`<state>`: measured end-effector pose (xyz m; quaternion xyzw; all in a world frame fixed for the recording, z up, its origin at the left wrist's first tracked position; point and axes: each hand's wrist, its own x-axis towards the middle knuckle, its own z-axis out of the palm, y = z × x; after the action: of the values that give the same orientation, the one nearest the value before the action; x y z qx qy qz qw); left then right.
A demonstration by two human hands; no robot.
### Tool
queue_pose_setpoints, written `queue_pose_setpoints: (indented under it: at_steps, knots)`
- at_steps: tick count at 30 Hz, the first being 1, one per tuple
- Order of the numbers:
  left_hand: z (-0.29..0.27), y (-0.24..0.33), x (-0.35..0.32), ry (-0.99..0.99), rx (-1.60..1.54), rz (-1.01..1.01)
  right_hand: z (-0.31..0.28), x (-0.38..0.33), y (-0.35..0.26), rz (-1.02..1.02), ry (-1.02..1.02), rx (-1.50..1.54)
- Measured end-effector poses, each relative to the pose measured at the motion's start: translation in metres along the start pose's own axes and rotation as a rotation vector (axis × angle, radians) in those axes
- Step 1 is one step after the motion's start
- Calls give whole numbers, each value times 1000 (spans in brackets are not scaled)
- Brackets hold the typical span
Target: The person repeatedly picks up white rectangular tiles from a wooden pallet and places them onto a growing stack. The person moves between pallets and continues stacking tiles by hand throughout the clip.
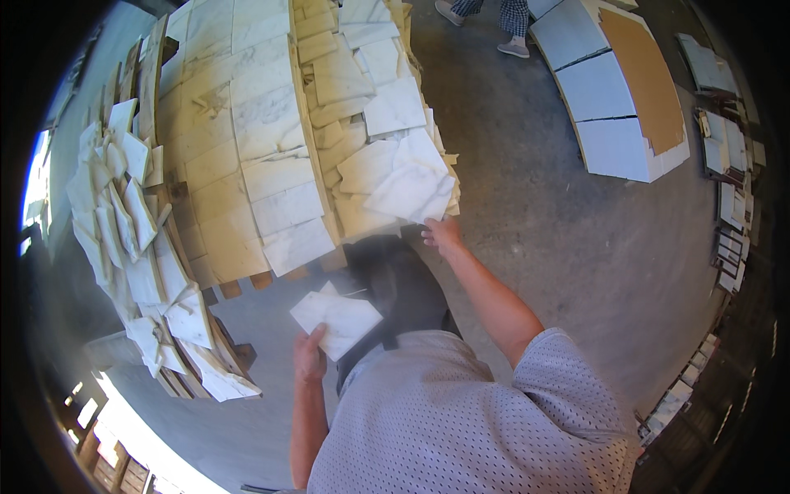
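My left hand (309,356) is closed on the edge of a white marble piece (339,319) with grey veins, held in front of my waist. The tip of another pale piece (329,288) pokes out behind it. Out to the right, my right hand (445,235) pinches the near edge of a broken marble slab (411,193). That slab lies on top of a heap of irregular marble offcuts (339,74) at the right side of a pallet. Left of the heap, beyond a wooden strip (311,123), squared marble tiles (267,107) lie in rows.
At the left, a second pallet bears jagged marble shards (123,206) leaning on each other. Pale slabs (601,86) with a brown cardboard sheet (646,74) stand at the upper right. A person's legs (502,20) show at the top. More stacks (724,148) line the right side.
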<state>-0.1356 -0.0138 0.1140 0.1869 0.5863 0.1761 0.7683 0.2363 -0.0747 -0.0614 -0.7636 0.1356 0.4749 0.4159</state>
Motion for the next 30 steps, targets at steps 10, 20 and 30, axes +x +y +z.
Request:
queue_pose_setpoints:
  at_steps: [10,20,30]
  knots:
    - [-7,-5,6,1,16,-35,-43,35,-46,-435,189,-1045]
    - [9,-1,9,-45,-10,-28,-2,30,-52,-597,343,-1004]
    - [39,11,27,-169,-4,20,-2,-90,-51,-15,-703,-234]
